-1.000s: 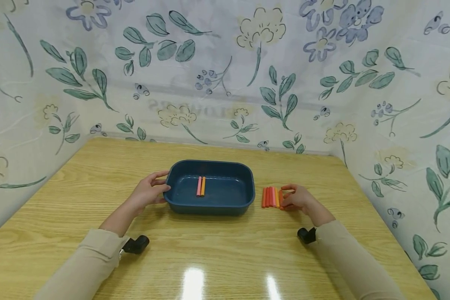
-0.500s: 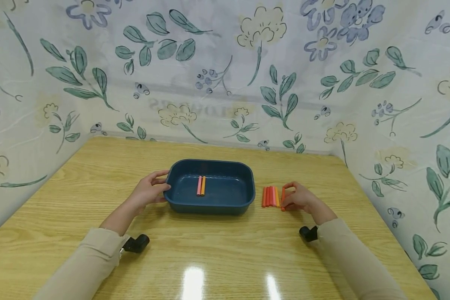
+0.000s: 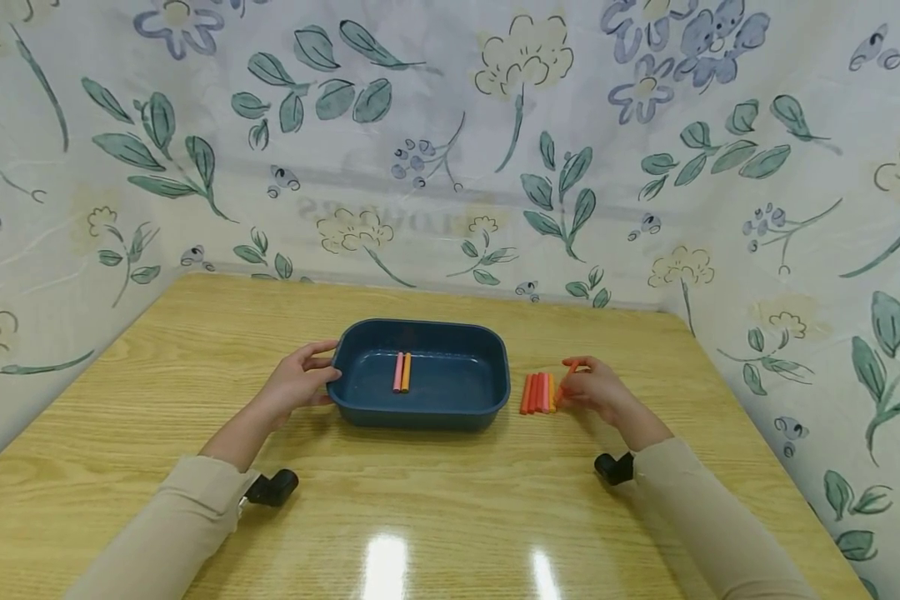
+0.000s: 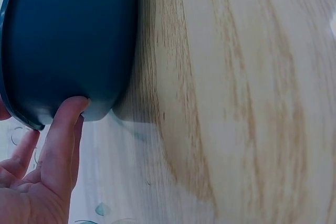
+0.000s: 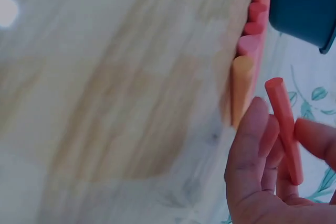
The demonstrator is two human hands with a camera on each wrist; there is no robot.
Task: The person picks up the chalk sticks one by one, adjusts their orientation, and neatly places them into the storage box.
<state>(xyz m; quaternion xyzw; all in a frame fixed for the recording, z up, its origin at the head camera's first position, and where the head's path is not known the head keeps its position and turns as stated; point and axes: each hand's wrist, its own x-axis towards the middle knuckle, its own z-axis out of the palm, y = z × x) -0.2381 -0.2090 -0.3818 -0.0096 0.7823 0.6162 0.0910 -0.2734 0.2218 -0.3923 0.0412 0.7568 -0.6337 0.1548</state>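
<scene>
A dark blue plastic tub [image 3: 435,419] stands on the table with a pink chalk stick [image 3: 398,372] and an orange chalk stick [image 3: 406,372] lying inside. My left hand [image 3: 300,379] grips the tub's left end, thumb at the rim and fingers against the outer wall. To the tub's right, my right hand [image 3: 598,390] pinches a red chalk stick [image 5: 285,129] between thumb and fingers, tilted and raised off the table. Just left of that hand lies a row of several chalk sticks [image 3: 537,393], red and pink with an orange one [image 5: 242,85] at the near end.
The wooden table [image 3: 450,500] extends around the tub. A flowered cloth [image 3: 420,167] hangs behind it and along both sides. Black devices [image 3: 272,488] are worn at both wrists.
My right hand has drawn the red chalk stick away from the row's right end, then raised and tilted it. The row shifted slightly left. My left hand and the tub stay put.
</scene>
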